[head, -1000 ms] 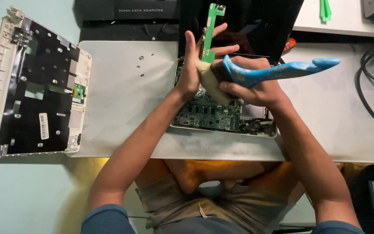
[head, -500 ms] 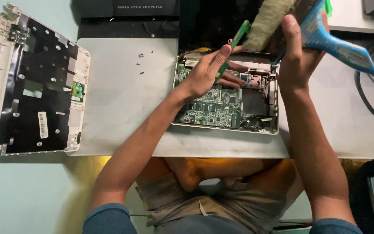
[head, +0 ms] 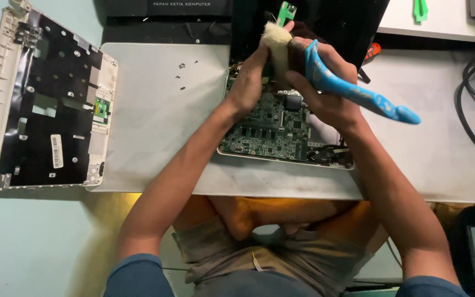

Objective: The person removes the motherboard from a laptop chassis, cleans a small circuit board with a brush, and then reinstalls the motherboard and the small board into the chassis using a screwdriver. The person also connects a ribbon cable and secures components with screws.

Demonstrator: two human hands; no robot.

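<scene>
My left hand holds a small green circuit card upright above an opened laptop base. The base's green motherboard lies exposed on the grey mat. My right hand grips a paintbrush by its blue handle. The pale bristles press against the card, just beside my left fingers. Both hands hover over the far edge of the board, and the lower part of the card is hidden behind the bristles and fingers.
A white laptop cover with a black inner side lies open-face at the left. A few loose screws sit on the mat. A green pry tool, a red-handled tool and black cables are at the right.
Half a second ago my right hand held the brush up to the right and my left hand was low on the board. Both have come back together, bristles on the green card.
</scene>
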